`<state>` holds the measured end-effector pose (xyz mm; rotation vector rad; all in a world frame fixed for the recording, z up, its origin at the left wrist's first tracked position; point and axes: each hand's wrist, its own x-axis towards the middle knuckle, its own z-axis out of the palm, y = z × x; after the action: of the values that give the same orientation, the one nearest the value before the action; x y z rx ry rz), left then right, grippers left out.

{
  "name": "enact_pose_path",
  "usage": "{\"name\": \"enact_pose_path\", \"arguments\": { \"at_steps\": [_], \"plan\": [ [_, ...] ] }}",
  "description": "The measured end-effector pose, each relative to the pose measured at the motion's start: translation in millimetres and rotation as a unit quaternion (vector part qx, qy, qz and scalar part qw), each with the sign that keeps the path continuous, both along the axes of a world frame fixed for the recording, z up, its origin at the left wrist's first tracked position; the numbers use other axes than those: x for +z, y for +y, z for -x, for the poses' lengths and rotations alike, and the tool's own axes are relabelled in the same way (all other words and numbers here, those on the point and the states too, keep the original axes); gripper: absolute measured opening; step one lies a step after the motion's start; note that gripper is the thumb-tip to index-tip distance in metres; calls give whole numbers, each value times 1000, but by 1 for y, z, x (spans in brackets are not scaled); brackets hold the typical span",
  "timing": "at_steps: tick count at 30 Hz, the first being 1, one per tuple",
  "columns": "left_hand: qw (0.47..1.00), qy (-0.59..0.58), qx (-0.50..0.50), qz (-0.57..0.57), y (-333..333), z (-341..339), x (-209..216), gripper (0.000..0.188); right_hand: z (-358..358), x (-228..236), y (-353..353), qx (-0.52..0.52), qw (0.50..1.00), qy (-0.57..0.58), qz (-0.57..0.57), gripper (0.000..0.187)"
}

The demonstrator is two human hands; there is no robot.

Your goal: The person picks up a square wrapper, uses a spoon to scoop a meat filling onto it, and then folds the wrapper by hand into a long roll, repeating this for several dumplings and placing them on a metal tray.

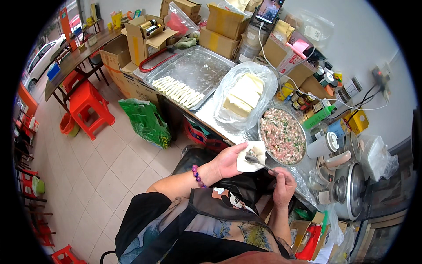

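On the fingers of my left hand (pixel 231 161) lies a square dumpling wrapper (pixel 259 150), held out over my lap. My right hand (pixel 283 185) grips a metal spoon (pixel 266 166), its bowl resting on the wrapper with a little filling under it. Just beyond, a round metal bowl (pixel 260 140) holds minced meat (pixel 282 134) flecked with green. A stack of pale wrappers (pixel 244 95) sits in a clear plastic bag (pixel 222 110) to the left of the bowl. Farther left, folded dumplings (pixel 176 91) line the near side of a metal tray (pixel 198 61).
Cardboard boxes (pixel 222 37) crowd the back, below a propped phone (pixel 269 11). Jars, a white lidded cup (pixel 323 145) and a large lidded pot (pixel 351 193) stand at right. A green bag (pixel 143 123) and red stools (pixel 88 103) are on the tiled floor at left.
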<state>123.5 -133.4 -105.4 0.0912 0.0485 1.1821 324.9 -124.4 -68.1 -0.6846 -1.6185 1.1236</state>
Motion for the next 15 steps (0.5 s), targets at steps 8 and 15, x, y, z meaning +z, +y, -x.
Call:
{"name": "enact_pose_path", "arguments": {
  "at_steps": [8,15],
  "plan": [
    [999,47,-6,8,-2,-4,-5,42,-8,-10,8,-81,996,-31,-14,17],
    [997,68,35,26,2,1,-5,39,7,5,3,-34,883,-220,-414,21]
  ]
}}
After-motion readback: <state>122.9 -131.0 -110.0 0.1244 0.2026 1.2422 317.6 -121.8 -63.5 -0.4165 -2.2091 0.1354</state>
